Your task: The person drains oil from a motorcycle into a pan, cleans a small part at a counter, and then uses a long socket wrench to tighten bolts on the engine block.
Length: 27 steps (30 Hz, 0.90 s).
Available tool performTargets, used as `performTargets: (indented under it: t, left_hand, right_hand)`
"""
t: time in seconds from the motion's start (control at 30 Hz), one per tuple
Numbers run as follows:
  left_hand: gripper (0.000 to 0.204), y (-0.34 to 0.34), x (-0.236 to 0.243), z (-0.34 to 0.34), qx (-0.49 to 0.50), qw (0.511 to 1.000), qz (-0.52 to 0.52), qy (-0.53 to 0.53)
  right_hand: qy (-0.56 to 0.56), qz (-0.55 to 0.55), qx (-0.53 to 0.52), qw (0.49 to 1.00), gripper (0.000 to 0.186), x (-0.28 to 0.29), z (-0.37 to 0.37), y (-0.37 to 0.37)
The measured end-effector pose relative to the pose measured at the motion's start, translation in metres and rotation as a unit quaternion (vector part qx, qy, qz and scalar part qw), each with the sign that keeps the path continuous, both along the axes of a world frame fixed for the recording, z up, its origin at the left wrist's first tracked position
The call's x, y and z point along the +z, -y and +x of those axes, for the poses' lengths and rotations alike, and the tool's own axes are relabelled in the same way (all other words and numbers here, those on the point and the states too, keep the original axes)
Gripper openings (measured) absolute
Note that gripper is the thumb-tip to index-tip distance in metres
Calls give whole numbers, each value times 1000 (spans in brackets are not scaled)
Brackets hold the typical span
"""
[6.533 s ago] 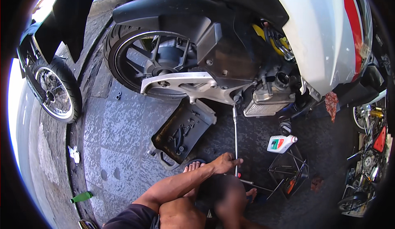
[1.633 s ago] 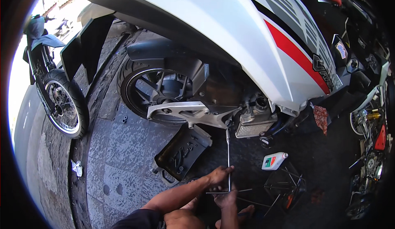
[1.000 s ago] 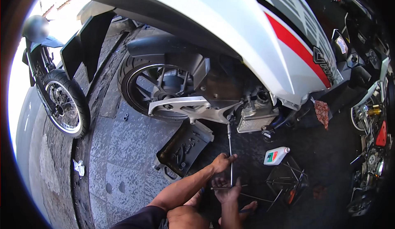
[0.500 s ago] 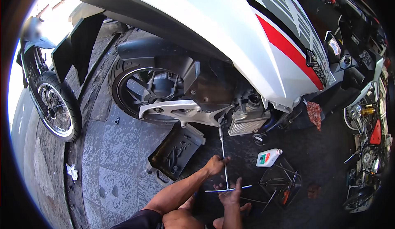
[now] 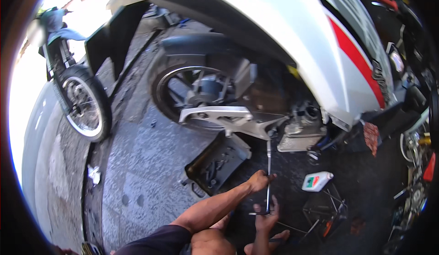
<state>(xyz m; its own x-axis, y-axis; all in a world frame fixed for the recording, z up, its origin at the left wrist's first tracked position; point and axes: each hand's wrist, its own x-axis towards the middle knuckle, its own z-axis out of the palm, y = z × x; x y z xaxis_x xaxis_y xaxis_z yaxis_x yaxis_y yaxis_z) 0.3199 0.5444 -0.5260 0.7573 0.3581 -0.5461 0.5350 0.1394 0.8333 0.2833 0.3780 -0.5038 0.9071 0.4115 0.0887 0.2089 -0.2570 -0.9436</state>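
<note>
My left hand [image 5: 259,180] is closed round the shaft of a T-handle socket wrench [image 5: 269,156]. Its far end sits at a bolt at the front of the silver swingarm bracket [image 5: 224,116] on a white scooter [image 5: 274,21]. At the near end, my right hand [image 5: 267,216] grips the crossbar, which is partly hidden and foreshortened, with a finger and thumb pointing up beside the shaft. The rear wheel [image 5: 160,92] and a finned radiator [image 5: 299,143] flank the bracket.
Left of my hands lies a dark tray-like cover [image 5: 231,163] holding loose bolts. To the right are a white bottle [image 5: 317,181] and a holder of tools [image 5: 327,214]. A patterned red rag [image 5: 371,138] hangs from the scooter. Another motorcycle's wheel [image 5: 84,101] stands far left.
The view has shifted, so the scene sits further right. The wrench's crossbar has turned from lying sideways to nearly end-on, and my right hand has closed round it. My left hand stays on the shaft.
</note>
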Motion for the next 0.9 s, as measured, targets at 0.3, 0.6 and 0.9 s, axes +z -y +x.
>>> performTargets:
  t: [0.3,0.6,0.9]
  left_hand:
    - [51,17,-30,8,48,989,-47,130]
    - [48,19,-21,17,80,991,-25,99]
    - [47,11,-8,9,40,994,-20,102]
  right_hand:
    - [-444,82,-91,888,66,16,17,10]
    - [413,-528,226,707,69,47,34,42]
    - [-416,20,-46,908,53,28,21,12]
